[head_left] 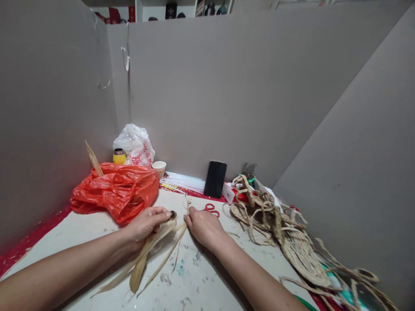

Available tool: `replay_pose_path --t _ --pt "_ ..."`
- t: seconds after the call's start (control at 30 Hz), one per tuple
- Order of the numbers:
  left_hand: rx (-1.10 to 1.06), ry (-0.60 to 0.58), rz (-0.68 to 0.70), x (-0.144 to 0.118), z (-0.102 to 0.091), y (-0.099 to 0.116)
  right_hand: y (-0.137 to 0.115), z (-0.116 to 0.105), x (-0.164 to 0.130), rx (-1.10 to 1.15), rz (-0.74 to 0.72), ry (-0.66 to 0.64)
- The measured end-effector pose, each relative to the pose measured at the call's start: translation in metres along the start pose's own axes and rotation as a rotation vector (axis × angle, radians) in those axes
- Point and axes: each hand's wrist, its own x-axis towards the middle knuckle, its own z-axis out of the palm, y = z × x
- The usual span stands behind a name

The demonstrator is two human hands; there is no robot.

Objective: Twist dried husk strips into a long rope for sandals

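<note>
- Two bare forearms come in from the bottom edge and meet near the centre of the frame, low over the pale, paint-flecked worktop [97, 233].
- Left hand [147, 223] lies knuckles up, its fingers curled round the upper ends of a bundle of dried leaf strips [152, 255]; its grip is closed on that bundle.
- Right hand [203, 226] sits just beside it, fingers bent and tips pinched on the thin twisted end of the same strips [187, 206]; a narrow, holding grip.
- Loose ends of the strips fan out down and to the left across the worktop, under the left wrist.
- Red-handled scissors [211, 209] lie just behind the right hand, partly hidden by it.
- Left of centre sits a crumpled red plastic bag [116, 190] with one dry leaf blade [94, 160] sticking up out of it; the rest of its contents are hidden.
- Behind it, a white plastic bag [136, 144], knotted shut, a yellow jar [119, 156] and a paper cup [159, 167]; what the cup holds cannot be seen.
- A black phone [215, 179] leans against the grey partition [227, 86].
- At lower right, a heap of braided straw [275, 224] with a woven oval piece [303, 259] runs toward the corner.
</note>
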Motion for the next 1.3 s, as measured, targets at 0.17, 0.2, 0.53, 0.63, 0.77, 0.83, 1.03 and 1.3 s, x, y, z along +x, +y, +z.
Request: replay_pose_path --t 0.17,0.2,0.53,0.63,0.77,0.83,1.03,1.3 --pt "-0.071 0.003 -0.004 0.001 -0.006 -0.002 -0.005 0.0 -0.004 -0.046 -0.033 0.015" --pt "-0.087 -0.002 0.004 0.001 -0.007 -0.002 -0.006 -0.001 -0.005 -0.052 -0.04 0.017" --pt "-0.321 -0.013 -0.034 -0.005 -0.012 0.008 0.004 -0.068 -0.01 -0.042 0.006 0.03" --pt "-0.308 -0.038 -0.042 -0.007 -0.013 0.009 0.019 -0.1 -0.023 -0.046 0.062 0.07" --pt "-0.271 -0.102 -0.047 -0.011 -0.011 0.011 0.041 -0.107 -0.066 -0.081 0.14 0.004" --pt "-0.259 -0.134 -0.062 -0.012 -0.01 0.011 0.05 -0.094 -0.096 -0.13 0.201 -0.089" --pt "-0.168 -0.186 -0.084 -0.017 -0.008 0.009 0.066 -0.035 -0.179 -0.162 0.329 -0.32" --pt "-0.101 -0.197 -0.013 -0.02 -0.007 0.007 0.082 -0.01 -0.19 -0.107 0.327 -0.243"
